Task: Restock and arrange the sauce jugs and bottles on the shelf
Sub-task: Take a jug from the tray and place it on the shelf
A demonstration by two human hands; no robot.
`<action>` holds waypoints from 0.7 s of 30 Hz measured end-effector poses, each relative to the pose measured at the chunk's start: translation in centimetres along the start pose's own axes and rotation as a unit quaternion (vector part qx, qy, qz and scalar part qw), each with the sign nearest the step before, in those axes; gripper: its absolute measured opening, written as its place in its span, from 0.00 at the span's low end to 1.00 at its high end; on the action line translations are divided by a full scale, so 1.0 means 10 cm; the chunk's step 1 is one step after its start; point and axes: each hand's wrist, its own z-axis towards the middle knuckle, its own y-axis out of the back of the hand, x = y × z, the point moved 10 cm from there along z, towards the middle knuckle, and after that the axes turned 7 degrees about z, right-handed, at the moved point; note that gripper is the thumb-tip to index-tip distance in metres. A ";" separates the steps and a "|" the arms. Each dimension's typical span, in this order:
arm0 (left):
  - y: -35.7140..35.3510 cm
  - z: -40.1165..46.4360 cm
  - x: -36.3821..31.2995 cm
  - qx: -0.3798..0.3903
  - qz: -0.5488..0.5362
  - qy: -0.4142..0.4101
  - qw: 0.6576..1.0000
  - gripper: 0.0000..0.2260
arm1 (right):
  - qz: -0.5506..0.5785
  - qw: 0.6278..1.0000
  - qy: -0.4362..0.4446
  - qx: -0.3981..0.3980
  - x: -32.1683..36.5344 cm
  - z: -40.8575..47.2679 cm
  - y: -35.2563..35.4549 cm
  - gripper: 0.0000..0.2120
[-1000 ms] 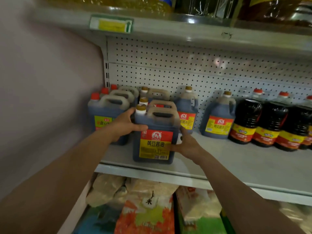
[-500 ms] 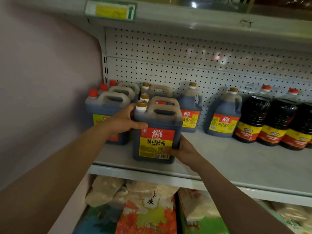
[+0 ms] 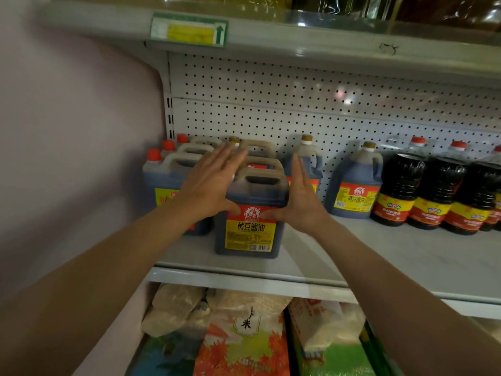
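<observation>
A dark soy sauce jug (image 3: 250, 229) with a red and yellow label stands near the front of the white shelf (image 3: 379, 261), with like jugs lined up behind it. My left hand (image 3: 210, 183) lies flat with straight fingers along the jug's left side, its thumb on the label. My right hand (image 3: 301, 199) is flat against the jug's right side, thumb also on the label. A row of red-capped jugs (image 3: 165, 177) stands to the left. Two more brown-capped jugs (image 3: 355, 185) stand further right.
Dark round bottles (image 3: 433, 194) with red caps fill the shelf's right end. A pegboard back panel (image 3: 298, 104) and an upper shelf with a price tag (image 3: 189, 29) close the space above. Rice bags (image 3: 244, 343) lie on the shelf below. A wall (image 3: 67, 131) is at left.
Both hands have let go of the front jug: the curled fingers straightened and now lie flat against its two sides. The jug stands on the shelf in line with those behind.
</observation>
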 end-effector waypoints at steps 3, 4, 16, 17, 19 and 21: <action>-0.17 0.09 -0.14 0.042 0.103 -0.059 0.992 0.60 | -0.127 0.989 0.044 0.058 0.27 0.16 -0.04 0.69; -0.20 0.12 -0.14 0.046 0.104 -0.057 0.992 0.60 | -0.155 0.984 0.051 0.077 0.30 0.18 -0.10 0.68; -0.28 0.32 -0.02 0.017 0.098 -0.054 0.994 0.56 | -0.203 0.976 0.056 0.048 0.28 0.40 -0.15 0.55; -0.30 0.34 0.00 0.020 0.100 -0.052 0.993 0.55 | -0.207 0.976 0.057 0.045 0.27 0.44 -0.17 0.55; -0.33 0.39 0.04 0.018 0.103 -0.047 0.993 0.55 | -0.212 0.975 0.058 0.038 0.24 0.52 -0.21 0.55; -0.35 0.45 0.09 0.017 0.107 -0.041 0.993 0.55 | -0.207 0.976 0.056 0.034 0.21 0.62 -0.25 0.54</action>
